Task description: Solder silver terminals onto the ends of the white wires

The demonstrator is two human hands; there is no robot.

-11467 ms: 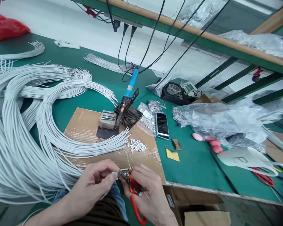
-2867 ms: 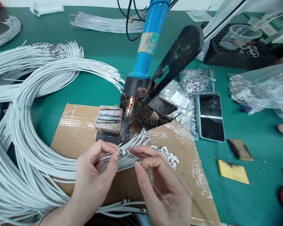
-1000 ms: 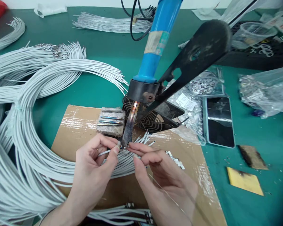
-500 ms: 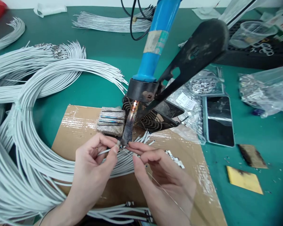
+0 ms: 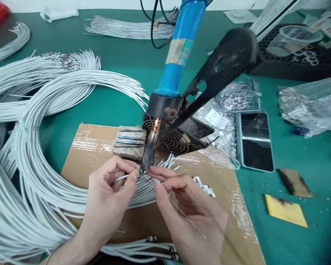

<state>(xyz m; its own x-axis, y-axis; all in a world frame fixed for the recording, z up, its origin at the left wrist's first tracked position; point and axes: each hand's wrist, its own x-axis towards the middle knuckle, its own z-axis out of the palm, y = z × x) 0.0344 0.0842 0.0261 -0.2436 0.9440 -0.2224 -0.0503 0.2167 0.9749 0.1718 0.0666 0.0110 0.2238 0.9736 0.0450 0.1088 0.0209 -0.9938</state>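
A blue soldering iron point(image 5: 173, 66) sits in a black metal stand point(image 5: 223, 66), its dark tip point(image 5: 148, 160) slanting down to the spot between my hands. My left hand point(image 5: 110, 193) pinches the end of a white cable point(image 5: 121, 178) just left of the tip. In my right hand point(image 5: 189, 211) a thin strand of solder wire point(image 5: 194, 225) runs between thumb and fingers toward the tip. The right fingertips also come close to a tiny part at the cable end, too small to make out. Below lies a bundle of white cables point(image 5: 146, 193).
Coiled white cables point(image 5: 30, 147) fill the left side. Beneath my hands is a cardboard sheet point(image 5: 79, 151) with small white connectors point(image 5: 204, 186). A block with metal rods point(image 5: 129, 152), a phone point(image 5: 255, 141), parts bags point(image 5: 235, 95) and a yellow sponge point(image 5: 286, 210) lie around.
Both hands hold nearly the same pose at the iron's tip. The iron and stand appear slightly farther left and lower, with a small shift of the whole view.
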